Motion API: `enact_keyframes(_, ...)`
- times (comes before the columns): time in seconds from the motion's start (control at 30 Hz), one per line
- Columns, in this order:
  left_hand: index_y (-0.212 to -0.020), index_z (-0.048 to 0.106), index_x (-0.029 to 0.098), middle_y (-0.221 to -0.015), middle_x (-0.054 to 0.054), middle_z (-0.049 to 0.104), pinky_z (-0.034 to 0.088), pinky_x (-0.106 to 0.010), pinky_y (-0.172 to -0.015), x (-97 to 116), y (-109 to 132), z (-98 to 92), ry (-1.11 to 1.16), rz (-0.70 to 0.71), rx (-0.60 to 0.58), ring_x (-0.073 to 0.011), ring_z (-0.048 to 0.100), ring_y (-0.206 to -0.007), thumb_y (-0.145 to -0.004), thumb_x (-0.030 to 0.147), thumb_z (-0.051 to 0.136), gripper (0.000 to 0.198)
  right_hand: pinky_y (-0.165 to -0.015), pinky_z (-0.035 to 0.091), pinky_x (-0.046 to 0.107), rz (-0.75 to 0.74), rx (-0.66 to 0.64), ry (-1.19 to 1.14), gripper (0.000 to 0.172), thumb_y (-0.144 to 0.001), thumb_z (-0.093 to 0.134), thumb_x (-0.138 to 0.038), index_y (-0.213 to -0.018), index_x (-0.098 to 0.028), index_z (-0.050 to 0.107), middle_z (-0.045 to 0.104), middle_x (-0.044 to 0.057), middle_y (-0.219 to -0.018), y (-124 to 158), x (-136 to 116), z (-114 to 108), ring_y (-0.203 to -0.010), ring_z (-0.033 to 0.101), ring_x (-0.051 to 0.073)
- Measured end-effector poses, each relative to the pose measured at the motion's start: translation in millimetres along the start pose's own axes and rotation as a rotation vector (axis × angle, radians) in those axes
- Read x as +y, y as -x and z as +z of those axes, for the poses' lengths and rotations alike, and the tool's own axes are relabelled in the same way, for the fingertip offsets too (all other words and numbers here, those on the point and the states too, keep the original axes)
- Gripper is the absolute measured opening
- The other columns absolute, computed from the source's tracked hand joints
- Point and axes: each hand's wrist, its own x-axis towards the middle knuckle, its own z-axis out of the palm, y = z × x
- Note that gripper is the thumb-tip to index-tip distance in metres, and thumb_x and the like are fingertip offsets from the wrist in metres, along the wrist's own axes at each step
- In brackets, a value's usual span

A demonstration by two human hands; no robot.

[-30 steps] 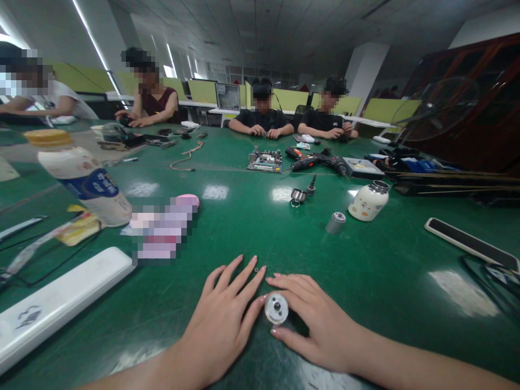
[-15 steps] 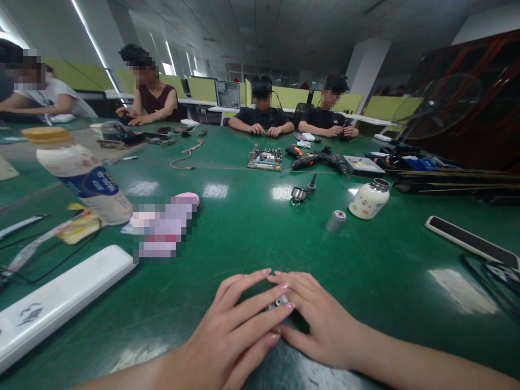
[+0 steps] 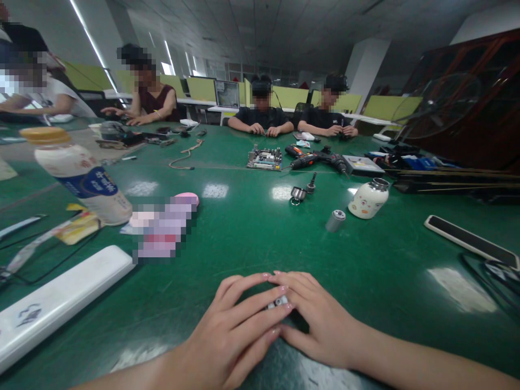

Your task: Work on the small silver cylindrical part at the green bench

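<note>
Low in the head view, both my hands meet on the green table (image 3: 252, 238). Between them lies a small round metal part (image 3: 279, 301), of which only a sliver shows. My left hand (image 3: 235, 325) lays its fingers, pressed together, over the top of the part. My right hand (image 3: 320, 319) curls around the part from the right, its fingertips touching those of the left hand.
A milk-drink bottle (image 3: 81, 176) and a long white bar (image 3: 60, 300) lie at left. Ahead are a small metal cylinder (image 3: 335, 220), a white flask (image 3: 369, 200), a metal cap (image 3: 298, 194), a circuit board (image 3: 265, 159) and a drill (image 3: 317, 158). A phone (image 3: 471, 242) lies right. Several people sit around the far side.
One second ago my left hand lay open beside the uncovered metal part. It has slid right and its fingers now cover the part. My right hand has hardly moved.
</note>
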Motion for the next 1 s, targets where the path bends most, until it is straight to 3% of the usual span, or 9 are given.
enact_keyframes(0.2,-0.129,0.054,0.024,-0.133,-0.003,0.058,0.04,-0.041,-0.1,0.4,0.5,1.4,-0.043,0.005,-0.004,-0.0255,0.04,-0.13,-0.088,0.012,0.052,0.043,-0.106,0.037,0.041,-0.016,0.021,-0.011,0.042,-0.087,0.058,-0.028,-0.126,-0.016,0.048,0.055,0.013,-0.132,-0.4,-0.4,-0.7,-0.127,0.046,0.022)
enact_keyframes(0.5,-0.137,0.044,0.021,-0.138,-0.001,0.053,0.031,-0.039,-0.104,2.9,0.8,-1.8,-0.057,0.003,-0.018,-0.0236,0.034,-0.134,-0.089,0.012,0.052,0.05,-0.106,0.037,0.042,-0.012,0.008,-0.004,0.044,-0.087,0.058,-0.029,-0.128,-0.016,0.048,0.053,0.013,-0.134,0.3,0.8,-0.1,-0.127,0.046,0.022)
enact_keyframes(0.67,-0.143,0.038,0.022,-0.145,-0.003,0.045,0.027,-0.04,-0.103,0.4,2.7,-0.3,-0.215,-0.145,0.024,-0.0263,0.033,-0.134,-0.09,0.022,0.052,0.054,-0.107,0.037,0.042,0.023,-0.016,-0.02,0.038,-0.087,0.059,-0.032,-0.121,-0.016,0.054,0.054,0.013,-0.133,-1.3,-1.9,-2.8,-0.126,0.046,0.023)
enact_keyframes(0.83,-0.148,0.027,0.023,-0.149,-0.005,0.038,0.03,-0.044,-0.101,-8.3,5.1,11.2,-0.261,-0.331,-0.113,-0.0281,0.033,-0.134,-0.095,0.043,0.043,0.058,-0.108,0.035,0.042,0.045,-0.015,-0.021,0.044,-0.086,0.061,-0.035,-0.125,-0.018,0.053,0.053,0.01,-0.136,-0.6,-1.9,-2.8,-0.127,0.046,0.023)
enact_keyframes(1.0,-0.145,0.034,0.026,-0.147,-0.004,0.042,0.031,-0.048,-0.102,-11.3,9.0,16.4,-0.262,-0.34,-0.251,-0.0298,0.037,-0.132,-0.094,0.054,0.038,0.058,-0.108,0.035,0.043,0.035,-0.027,-0.02,0.046,-0.086,0.06,-0.035,-0.128,-0.017,0.051,0.052,0.012,-0.136,-1.1,-1.3,-3.3,-0.128,0.045,0.023)
